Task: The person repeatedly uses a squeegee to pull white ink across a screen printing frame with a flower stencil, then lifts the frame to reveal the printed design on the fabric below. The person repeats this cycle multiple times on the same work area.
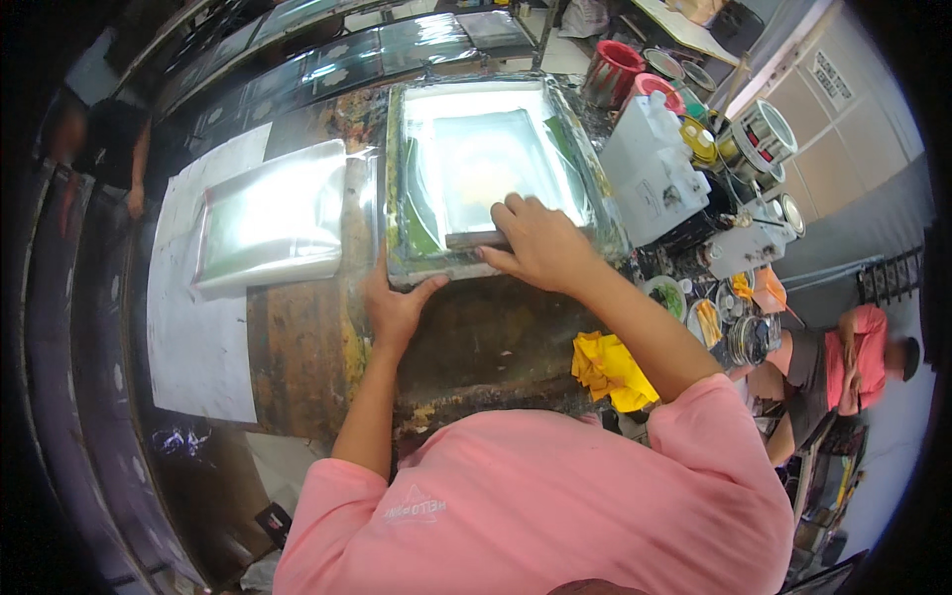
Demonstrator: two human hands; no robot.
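Note:
A screen printing frame [395,198] lies on the stained wooden table in front of me. Its mesh shines under the light, with green patches along the sides. My right hand [543,246] is closed around a squeegee [472,239], which rests on the mesh near the frame's close edge. At the near left corner, my left hand [399,305] grips the frame, thumb along the near edge and fingers up the left side. Left of the frame lies a stack of glossy clear plastic sheets [273,213]. What lies under the screen is hidden.
White paper [213,337] lies beneath the plastic stack. Paint cans [613,74], white jugs [654,174] and small tubs crowd the right side. A crumpled yellow cloth [615,371] sits near my right forearm. Racks hold shiny sheets [342,61] behind. Other people are at both sides.

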